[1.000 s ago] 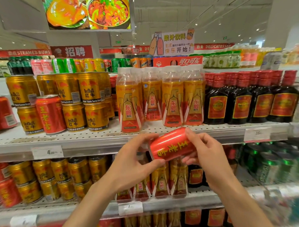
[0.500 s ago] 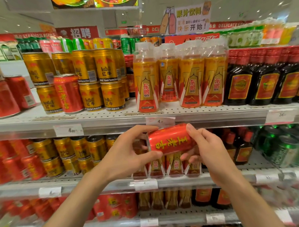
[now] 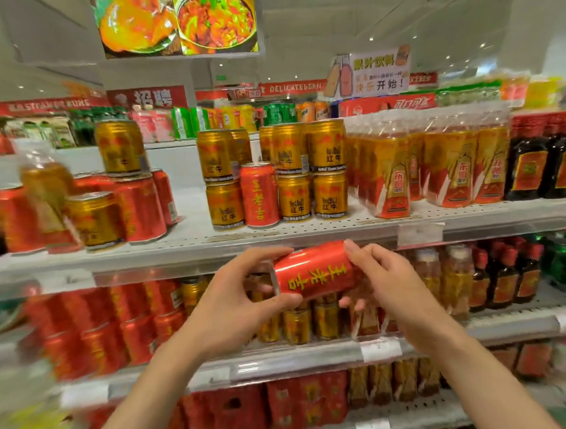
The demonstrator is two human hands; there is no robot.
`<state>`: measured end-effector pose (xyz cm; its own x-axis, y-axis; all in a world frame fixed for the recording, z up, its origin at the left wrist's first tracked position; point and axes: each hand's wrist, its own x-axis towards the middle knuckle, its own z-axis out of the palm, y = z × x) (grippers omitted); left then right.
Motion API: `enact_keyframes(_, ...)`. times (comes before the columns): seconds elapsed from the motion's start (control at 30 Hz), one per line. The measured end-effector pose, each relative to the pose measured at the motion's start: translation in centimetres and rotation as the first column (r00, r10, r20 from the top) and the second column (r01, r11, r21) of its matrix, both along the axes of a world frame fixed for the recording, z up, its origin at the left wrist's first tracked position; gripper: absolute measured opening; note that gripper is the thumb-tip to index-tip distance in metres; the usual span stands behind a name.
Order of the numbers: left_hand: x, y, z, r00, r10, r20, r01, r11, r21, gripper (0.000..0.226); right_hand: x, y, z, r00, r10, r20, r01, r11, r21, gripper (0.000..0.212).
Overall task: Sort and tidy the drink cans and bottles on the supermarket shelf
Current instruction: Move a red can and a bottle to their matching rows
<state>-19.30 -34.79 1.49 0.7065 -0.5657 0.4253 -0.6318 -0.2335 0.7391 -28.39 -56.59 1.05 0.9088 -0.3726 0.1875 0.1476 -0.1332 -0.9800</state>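
I hold a red can with yellow characters (image 3: 313, 271) sideways in front of the upper shelf's edge (image 3: 187, 270). My left hand (image 3: 233, 300) grips its left end, and my right hand (image 3: 388, 284) grips its right end. On the upper shelf another red can (image 3: 259, 194) stands upright among stacked gold cans (image 3: 293, 175). Further left is a group of red cans (image 3: 138, 207), with a gold can (image 3: 93, 219) in front of them and another gold can (image 3: 120, 146) on top. A yellow bottle (image 3: 47, 192) stands at the far left, blurred.
Yellow-labelled bottles (image 3: 435, 172) and dark bottles (image 3: 545, 160) fill the upper shelf's right side. The shelf below holds red cans (image 3: 101, 326), gold cans (image 3: 296, 324) and dark bottles (image 3: 505, 276). A bare stretch of upper shelf (image 3: 190, 205) lies between the can groups.
My view has swung to the left, so the red cans at the left of the upper shelf now show. Both hands still hold the red can sideways.
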Motion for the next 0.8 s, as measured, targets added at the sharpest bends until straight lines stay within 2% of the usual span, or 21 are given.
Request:
enact_keyframes(0.27,2.3,8.0,1.1,0.997,0.07,0.024,-0.07,0.997,-0.019,0.056,3.4,7.3,1.5,0.997,0.075,0.02,-0.074,0.996,-0.039,0.045)
enact_keyframes(0.4,3.2,9.1,1.5,0.993,0.112,0.038,-0.112,0.994,-0.015,0.056,5.1,8.2,1.9,0.994,0.102,0.026,-0.1,0.993,-0.071,0.046)
enact_keyframes(0.8,5.8,10.4,3.2,0.984,0.172,0.047,-0.174,0.984,0.029,0.057,9.5,9.1,2.5,0.982,0.171,0.085,-0.168,0.985,-0.035,0.043)
